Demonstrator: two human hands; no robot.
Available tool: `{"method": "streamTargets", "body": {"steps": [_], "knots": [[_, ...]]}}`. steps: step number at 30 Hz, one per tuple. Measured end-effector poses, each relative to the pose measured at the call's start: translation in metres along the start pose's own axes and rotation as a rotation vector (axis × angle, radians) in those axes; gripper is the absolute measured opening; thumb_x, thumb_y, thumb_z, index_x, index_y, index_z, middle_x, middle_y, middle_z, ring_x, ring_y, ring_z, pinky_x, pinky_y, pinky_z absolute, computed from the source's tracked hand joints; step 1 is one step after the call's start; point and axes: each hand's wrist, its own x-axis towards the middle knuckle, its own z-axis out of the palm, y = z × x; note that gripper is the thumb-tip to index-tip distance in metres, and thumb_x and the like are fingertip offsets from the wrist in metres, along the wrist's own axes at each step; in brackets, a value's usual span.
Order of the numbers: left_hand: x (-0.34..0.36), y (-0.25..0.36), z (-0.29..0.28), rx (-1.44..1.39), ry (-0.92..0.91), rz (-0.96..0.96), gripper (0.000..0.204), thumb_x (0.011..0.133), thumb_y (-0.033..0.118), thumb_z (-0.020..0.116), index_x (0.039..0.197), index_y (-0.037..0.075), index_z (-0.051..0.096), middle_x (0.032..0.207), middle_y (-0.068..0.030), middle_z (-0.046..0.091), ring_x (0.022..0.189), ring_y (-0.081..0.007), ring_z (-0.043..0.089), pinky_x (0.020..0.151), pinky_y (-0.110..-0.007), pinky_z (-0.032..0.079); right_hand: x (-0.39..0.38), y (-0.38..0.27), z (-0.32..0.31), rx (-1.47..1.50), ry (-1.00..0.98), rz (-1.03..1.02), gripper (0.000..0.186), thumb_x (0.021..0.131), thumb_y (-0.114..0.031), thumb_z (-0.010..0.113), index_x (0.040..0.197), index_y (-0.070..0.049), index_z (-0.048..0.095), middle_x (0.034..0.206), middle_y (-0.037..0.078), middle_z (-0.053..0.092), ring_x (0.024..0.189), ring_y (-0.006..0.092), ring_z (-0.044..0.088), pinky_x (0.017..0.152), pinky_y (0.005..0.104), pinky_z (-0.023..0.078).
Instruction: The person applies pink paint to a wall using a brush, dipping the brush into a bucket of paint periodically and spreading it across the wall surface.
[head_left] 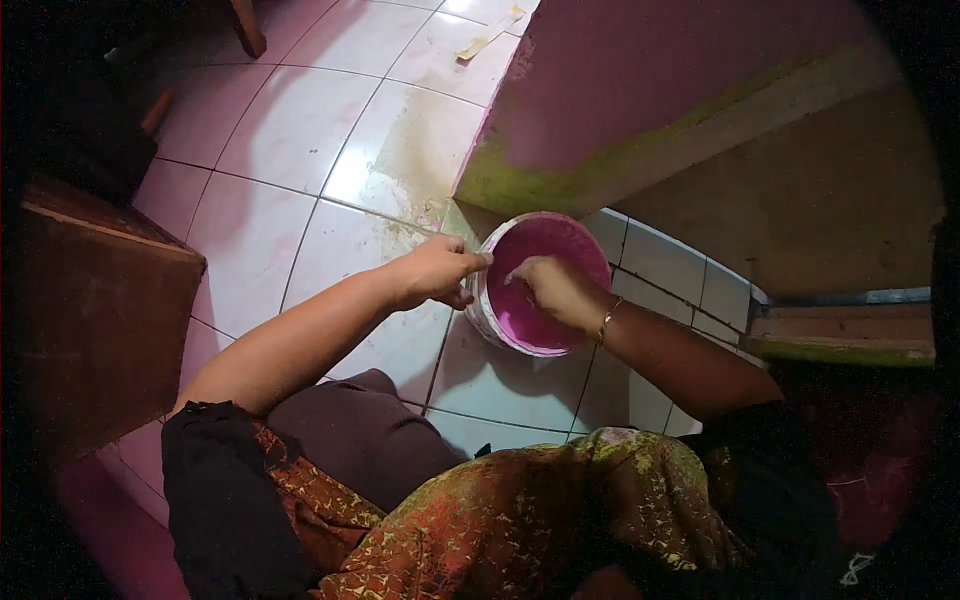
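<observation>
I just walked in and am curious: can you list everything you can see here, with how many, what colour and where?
bucket: one, white outside, pink inside, on the floor by the wall corner
floor tiles: many, pale and glossy, stained near the wall
wall: one, pink with a green lower edge, upper right
wooden box: one, brown, at the left
wooden stick: one, pale, lying on the tiles at the top
patterned cloth: one, brown and gold, over the lap
bracelet: one, gold, on the right wrist
left hand: on the bucket's rim
right hand: inside the bucket; grip unclear
</observation>
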Motion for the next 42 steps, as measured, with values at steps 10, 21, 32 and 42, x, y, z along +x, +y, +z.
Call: {"method": "streamTargets", "body": {"steps": [10,21,32,42], "knots": [[-0.009,0.009,0.013,0.115,0.083,-0.03,0.032,0.085,0.031,0.062,0.086,-0.001,0.056,0.083,-0.0107,0.059,0.074,-0.0188,0.06,0.063,-0.033,0.054,-0.005,-0.012,-0.019,0.009,-0.069,0.082,0.026,0.076,-0.002,0.056,0.1,0.0,0.064,0.091,0.017,0.065,0.085,0.0248,0.064,0.075,0.0337,0.048],[-0.01,0.007,0.018,0.192,0.073,-0.04,0.029,0.08,0.021,0.068,0.087,0.0,0.049,0.091,-0.0136,0.057,0.087,-0.0237,0.061,0.062,-0.037,0.056,-0.089,-0.01,-0.099,1.025,0.246,0.577,0.025,0.085,-0.009,0.058,0.103,0.007,0.059,0.084,0.014,0.065,0.073,0.0211,0.066,0.067,0.0306,0.055],[-0.009,0.0,0.018,0.101,0.085,-0.022,0.017,0.08,0.009,0.061,0.089,-0.002,0.052,0.086,-0.0126,0.057,0.079,-0.0222,0.06,0.062,-0.038,0.058,-0.134,0.011,-0.079,0.756,-0.051,0.523,0.028,0.085,-0.009,0.057,0.107,0.007,0.058,0.09,0.013,0.065,0.079,0.0183,0.064,0.069,0.0309,0.054],[-0.023,-0.021,-0.019,-0.1,0.152,0.016,0.016,0.075,0.007,0.059,0.082,-0.001,0.048,0.076,-0.0126,0.058,0.068,-0.0242,0.064,0.058,-0.038,0.058,-0.121,0.007,-0.021,0.935,0.085,0.512,0.027,0.073,0.003,0.055,0.099,0.002,0.055,0.08,0.005,0.058,0.067,0.0132,0.058,0.062,0.0268,0.05]]}}
